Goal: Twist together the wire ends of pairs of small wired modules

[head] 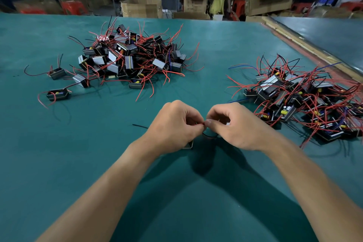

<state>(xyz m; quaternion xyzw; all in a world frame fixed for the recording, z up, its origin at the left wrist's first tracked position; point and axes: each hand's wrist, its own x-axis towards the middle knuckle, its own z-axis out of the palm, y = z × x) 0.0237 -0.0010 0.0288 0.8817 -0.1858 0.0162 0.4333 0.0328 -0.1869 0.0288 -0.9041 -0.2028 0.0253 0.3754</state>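
At frame centre, our left hand (172, 125) and right hand (233, 124) meet knuckles-up, each grip pinching the red wire ends (202, 123). Module piles (131, 55) lie on the bench (59, 153).

Black modules w/ red wires: big pile (133, 57) far left, 2nd pile (306, 100) right.

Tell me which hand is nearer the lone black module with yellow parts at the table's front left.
Left. The left hand is to the right of the lone black module and nearer the camera; the right hand is farther right, beyond the left hand.
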